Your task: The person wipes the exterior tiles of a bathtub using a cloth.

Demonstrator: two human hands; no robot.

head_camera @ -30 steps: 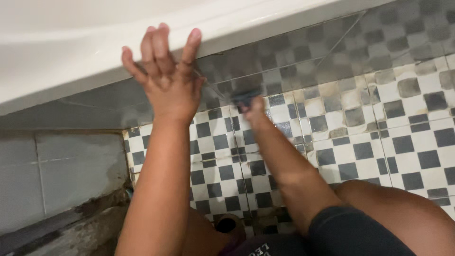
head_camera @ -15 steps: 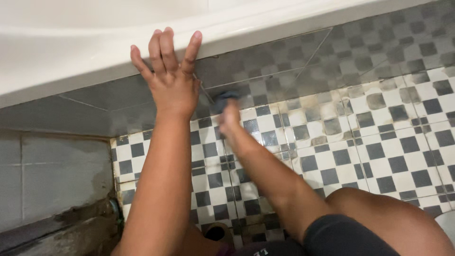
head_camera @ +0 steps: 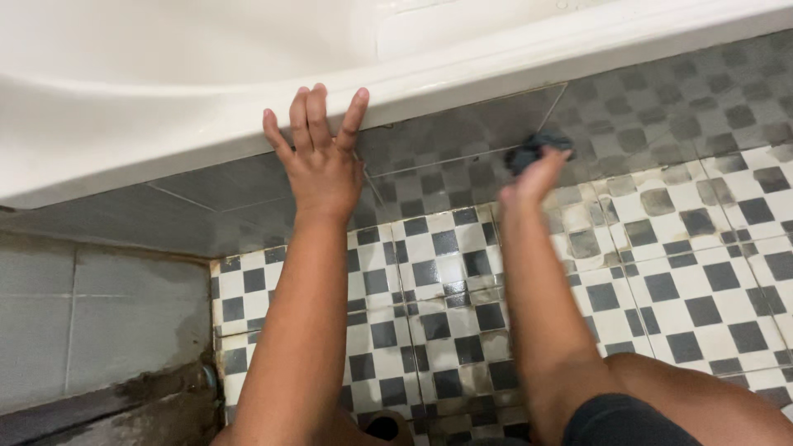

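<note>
1. Left hand (head_camera: 322,169): open, fingers spread, palm flat against the tub (head_camera: 165,91) rim's outer edge; it grips nothing.
2. Right hand (head_camera: 533,177): fingers closed around a dark pad (head_camera: 537,149), which shows just above the fingertips.
3. Pad: pressed to the shaded checkered wall (head_camera: 661,107) under the tub rim, well right of the left hand.
4. Both forearms reach up from the frame's bottom; a knee (head_camera: 702,405) sits lower right.
5. Floor (head_camera: 702,281): black-and-white checkered tile, stained in patches. Grey tile (head_camera: 91,322) lies at left, with grime along its lower edge.
</note>
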